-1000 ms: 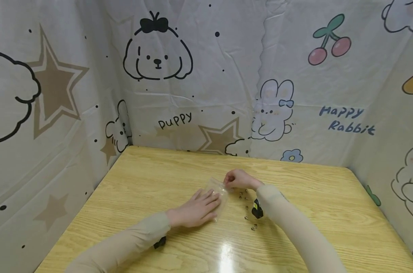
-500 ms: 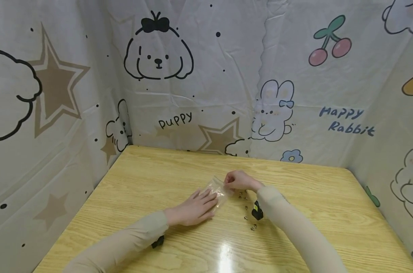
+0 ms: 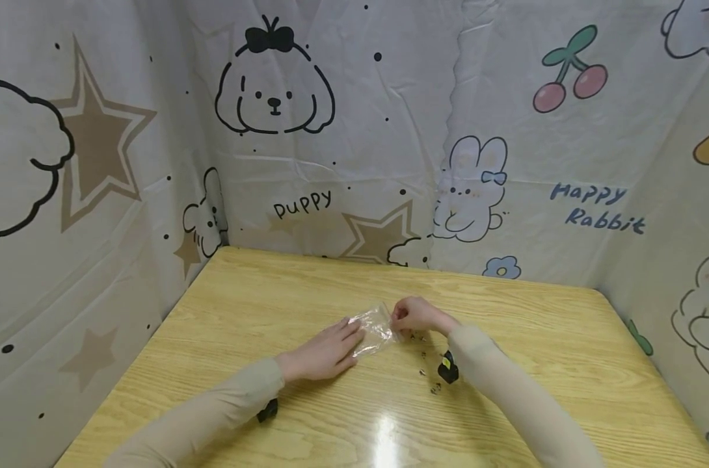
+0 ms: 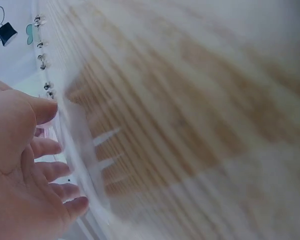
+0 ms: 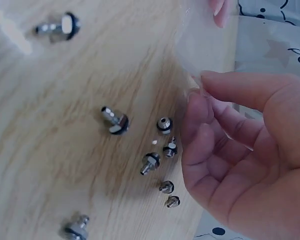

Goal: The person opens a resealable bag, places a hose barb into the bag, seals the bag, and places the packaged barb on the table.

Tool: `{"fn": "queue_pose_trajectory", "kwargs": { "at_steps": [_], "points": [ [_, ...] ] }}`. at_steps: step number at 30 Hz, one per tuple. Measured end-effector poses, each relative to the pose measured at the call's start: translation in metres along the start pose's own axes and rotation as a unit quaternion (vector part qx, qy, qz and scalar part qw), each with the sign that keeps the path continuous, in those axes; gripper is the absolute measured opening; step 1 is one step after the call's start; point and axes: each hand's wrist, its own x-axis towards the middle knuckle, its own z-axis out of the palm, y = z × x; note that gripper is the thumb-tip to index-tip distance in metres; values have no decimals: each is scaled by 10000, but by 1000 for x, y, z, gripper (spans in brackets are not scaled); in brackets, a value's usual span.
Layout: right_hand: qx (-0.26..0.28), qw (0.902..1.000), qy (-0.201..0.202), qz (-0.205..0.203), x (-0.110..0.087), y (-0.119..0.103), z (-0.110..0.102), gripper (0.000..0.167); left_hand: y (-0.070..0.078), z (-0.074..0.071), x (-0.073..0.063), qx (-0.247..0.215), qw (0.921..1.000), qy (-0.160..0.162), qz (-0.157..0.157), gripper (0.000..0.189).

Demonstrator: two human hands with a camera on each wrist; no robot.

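Note:
A clear plastic bag [image 3: 374,330] lies on the table between the two hands. My left hand [image 3: 325,351] rests on the bag's left side with fingers extended, and the left wrist view shows the fingers [image 4: 54,171] slightly bent. On the opposite side, my right hand [image 3: 420,314] pinches the bag's edge between thumb and forefinger; the right wrist view shows this pinch on the bag [image 5: 202,47] closely. Beneath and beside that hand lie several small metal fittings [image 5: 115,121], each with a barbed stem and a dark ring.
The wood-grain table [image 3: 272,286] is bordered by printed cloth walls [image 3: 343,143] at the back and sides. A black wrist device [image 3: 448,368] hangs under the right cuff, and another black device [image 3: 267,411] under the left. Both beige sleeves reach in from the near edge.
The bag has turned on the table and come out more from under my left hand, which has drawn back leftward. My right hand, keeping its pinch, has moved slightly right and nearer.

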Motion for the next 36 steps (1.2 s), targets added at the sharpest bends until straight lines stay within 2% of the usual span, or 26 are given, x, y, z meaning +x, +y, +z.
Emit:
{"fn": "queue_pose_trajectory", "kwargs": {
  "at_steps": [6,10,16,20,25,32,36],
  "points": [
    [205,9998,1,-47,-7,-2,4,10,-3,0,3,-278,9993,63,-224,60],
    [336,9994,0,-6,-12,-6,6,9,-4,-1,3,-396,9984,227,-319,61],
    [352,9994,39,29,-18,-10,7,8,-5,-2,5,-345,9969,569,-415,57],
    [330,9994,79,-10,-22,-12,9,8,-6,-3,8,-396,9959,613,-533,57],
    [445,9989,150,27,-27,-18,11,9,-7,-4,9,-514,9950,639,-568,56],
    [659,9973,325,62,-32,-24,16,12,-5,-6,18,-519,9915,1071,-522,52],
    [729,9967,354,43,-35,-26,20,13,-1,-9,26,-773,9879,1232,-530,40]
  ]
}}
